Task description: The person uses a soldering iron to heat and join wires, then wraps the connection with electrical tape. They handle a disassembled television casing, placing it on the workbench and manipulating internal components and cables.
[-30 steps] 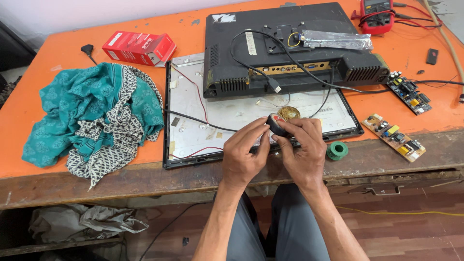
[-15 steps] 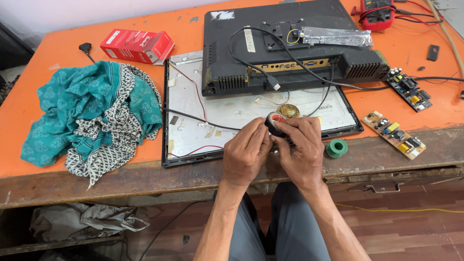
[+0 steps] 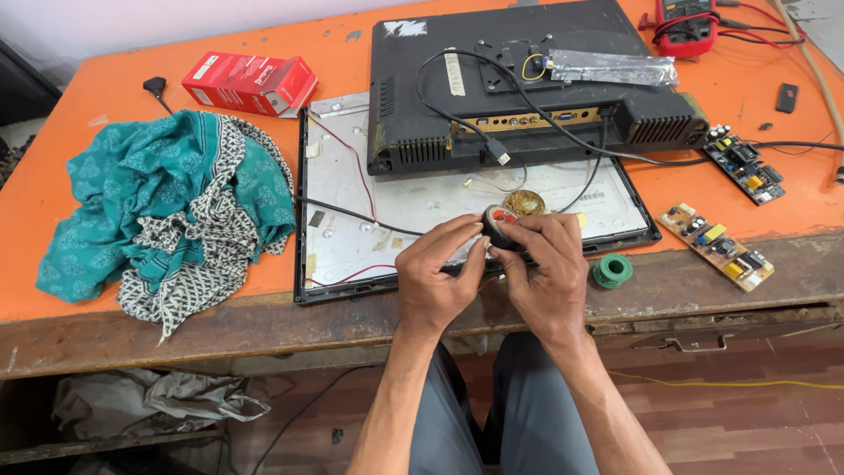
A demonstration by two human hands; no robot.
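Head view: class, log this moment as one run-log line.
left hand: on tape roll | right hand: on tape roll | roll: over open monitor panel | green spool: beside right hand

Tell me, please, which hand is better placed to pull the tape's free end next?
Probably the left hand: its fingertips pinch at the near edge of the tape roll, over the panel. The right hand wraps the roll and looks busy steadying it. The free end itself is hidden.

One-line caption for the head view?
Both hands, left and right, hold a black tape roll over an opened monitor.
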